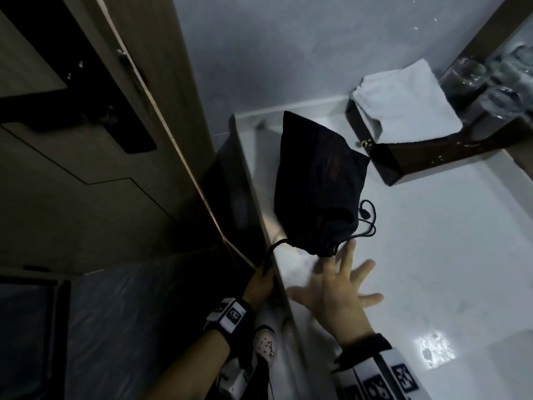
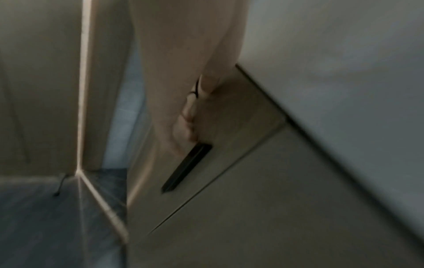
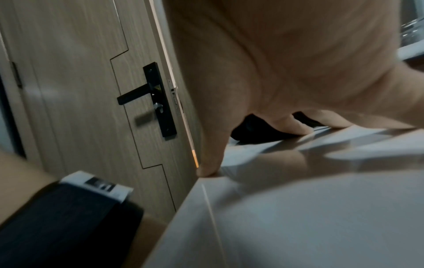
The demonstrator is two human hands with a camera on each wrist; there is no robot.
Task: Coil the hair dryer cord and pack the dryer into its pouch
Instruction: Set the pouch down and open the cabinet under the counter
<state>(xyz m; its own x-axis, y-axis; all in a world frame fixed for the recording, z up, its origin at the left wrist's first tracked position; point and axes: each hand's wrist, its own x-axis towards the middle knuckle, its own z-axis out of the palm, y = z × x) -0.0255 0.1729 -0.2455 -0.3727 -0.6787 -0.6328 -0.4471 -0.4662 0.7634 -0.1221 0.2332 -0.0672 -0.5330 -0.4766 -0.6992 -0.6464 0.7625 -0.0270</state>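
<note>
1. Head view is showing the white counter as the largest thing, and the risk is beginning at its left edge, because the black pouch is lying near that edge and could slide off it.
2. The pouch is looking full and its mouth is gathered toward the person, so I am judging that the dryer is already inside, but the dryer itself is hidden.
3. The right hand is lying spread on the counter, with a fingertip reaching just to the mouth of the pouch and gripping nothing. If it is not pressing the pouch down, the pouch will be dragged.
4. The left hand is hanging below the counter edge and is pinching the black drawstring, which is running over the edge to the pouch. In the left wrist view a thin black loop is passing round a finger.
5. Pulling too hard sideways could tug the pouch off the counter, or the thin string could be slipping from the fingers and leaving the mouth loose.
</note>
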